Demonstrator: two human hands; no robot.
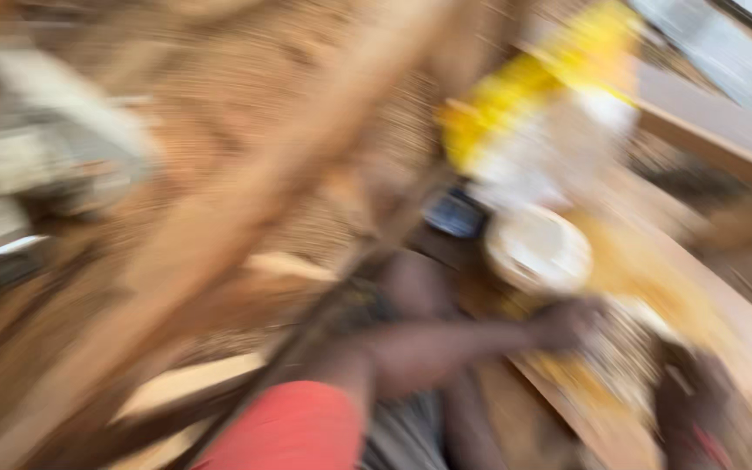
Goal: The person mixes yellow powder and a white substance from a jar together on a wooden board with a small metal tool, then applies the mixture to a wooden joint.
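head view: we look down from our own head | close over our forearm (446, 348) | heavily motion-blurred

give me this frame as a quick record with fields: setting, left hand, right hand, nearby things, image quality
setting: wood workshop, sawdust-covered surface
left hand: reaches toward a round white container; grip too blurred to tell
right hand: low at the right edge; grip unclear
nearby things: yellow and white bag, long wooden plank, red sleeve
image quality: heavy motion blur, fine detail lost

Heavily blurred view, left hand (567, 322) near white round container (539, 250), wooden planks (245, 209)
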